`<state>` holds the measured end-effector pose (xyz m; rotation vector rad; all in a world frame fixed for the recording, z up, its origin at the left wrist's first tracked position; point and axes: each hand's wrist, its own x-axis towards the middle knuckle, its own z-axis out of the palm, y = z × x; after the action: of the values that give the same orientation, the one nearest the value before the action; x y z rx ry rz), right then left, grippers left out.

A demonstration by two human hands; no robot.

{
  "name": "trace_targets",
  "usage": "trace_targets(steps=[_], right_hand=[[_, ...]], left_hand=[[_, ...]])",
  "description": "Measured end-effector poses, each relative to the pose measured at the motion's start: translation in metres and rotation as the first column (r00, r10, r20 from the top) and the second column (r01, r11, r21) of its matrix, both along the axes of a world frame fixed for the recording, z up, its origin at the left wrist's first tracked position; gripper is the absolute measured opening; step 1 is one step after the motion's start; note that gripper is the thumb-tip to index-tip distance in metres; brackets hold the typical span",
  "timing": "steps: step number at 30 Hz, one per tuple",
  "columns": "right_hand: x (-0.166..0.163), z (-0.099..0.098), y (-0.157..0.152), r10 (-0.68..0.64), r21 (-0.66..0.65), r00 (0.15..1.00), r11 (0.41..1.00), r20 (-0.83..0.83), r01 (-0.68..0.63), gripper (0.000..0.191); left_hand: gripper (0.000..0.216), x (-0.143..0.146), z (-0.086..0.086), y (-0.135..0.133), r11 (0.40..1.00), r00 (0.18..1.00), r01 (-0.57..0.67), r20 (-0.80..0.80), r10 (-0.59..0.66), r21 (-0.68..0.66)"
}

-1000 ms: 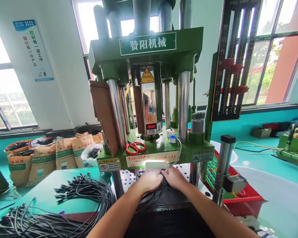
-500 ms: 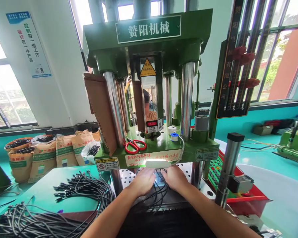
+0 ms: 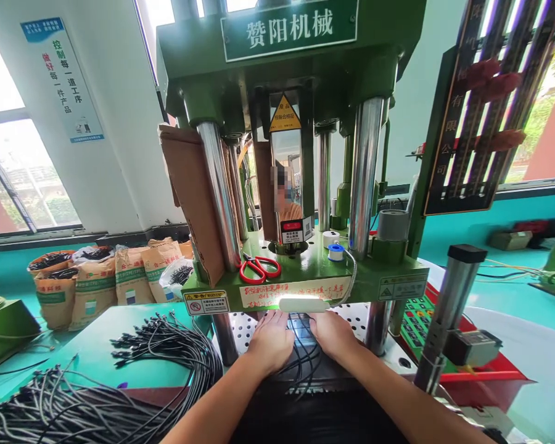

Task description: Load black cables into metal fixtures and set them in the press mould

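My left hand (image 3: 271, 339) and my right hand (image 3: 333, 333) lie palms down, side by side, under the green press's platen (image 3: 305, 280). Between them runs a bunch of black cables (image 3: 303, 357), leading forward onto a dark mould block (image 3: 300, 322) lit by a white lamp (image 3: 303, 304). Both hands press on the cables at the mould's sides; the fingertips are partly hidden under the platen edge. The cables trail back toward me over the black bed.
Heaps of black cables (image 3: 166, 348) cover the teal table to the left. Red-handled scissors (image 3: 259, 268) and tape rolls (image 3: 336, 251) sit on the platen. Chrome columns (image 3: 363, 176) flank the opening. A red tray (image 3: 472, 370) and sensor post (image 3: 448, 320) stand to the right; brown sacks (image 3: 92, 287) behind.
My hands have drawn apart from bunching the cables and now lie flat on either side of them. The view has moved closer to the press.
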<state>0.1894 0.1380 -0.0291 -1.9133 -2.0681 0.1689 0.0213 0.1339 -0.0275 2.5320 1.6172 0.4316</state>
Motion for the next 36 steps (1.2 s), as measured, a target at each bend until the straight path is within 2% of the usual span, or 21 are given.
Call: trace_targets(steps=[5,10,14,19,28,36], right_hand=[[0.001,0.0,0.004,0.004,-0.005,1.0,1.0,0.003,-0.004,0.033],[0.008,0.007,0.001,0.081,0.05,0.997,0.995,0.005,-0.081,0.032],[0.01,0.014,-0.005,0.21,0.129,0.978,0.969,0.011,-0.209,0.038],[0.003,0.016,-0.002,0.358,0.099,0.933,0.928,0.018,-0.358,0.038],[-0.007,0.002,-0.002,0.293,0.06,0.953,0.953,0.078,-0.297,0.045],[-0.011,0.001,0.008,0.263,0.018,0.957,0.963,0.124,-0.267,0.04]], left_hand=[[0.053,0.001,0.001,0.005,1.0,1.0,0.011,-0.012,-0.012,-0.012],[0.051,-0.002,0.008,0.005,1.0,0.999,0.008,-0.05,-0.009,-0.02],[0.051,-0.002,0.012,-0.001,1.0,0.998,-0.004,-0.069,0.003,-0.003],[0.056,0.008,0.005,-0.001,0.997,0.994,-0.068,-0.088,0.064,-0.043],[0.056,0.016,0.006,-0.003,0.99,0.989,-0.13,-0.084,0.125,-0.063],[0.052,0.021,0.005,0.007,0.984,0.986,-0.153,-0.081,0.146,-0.095]])
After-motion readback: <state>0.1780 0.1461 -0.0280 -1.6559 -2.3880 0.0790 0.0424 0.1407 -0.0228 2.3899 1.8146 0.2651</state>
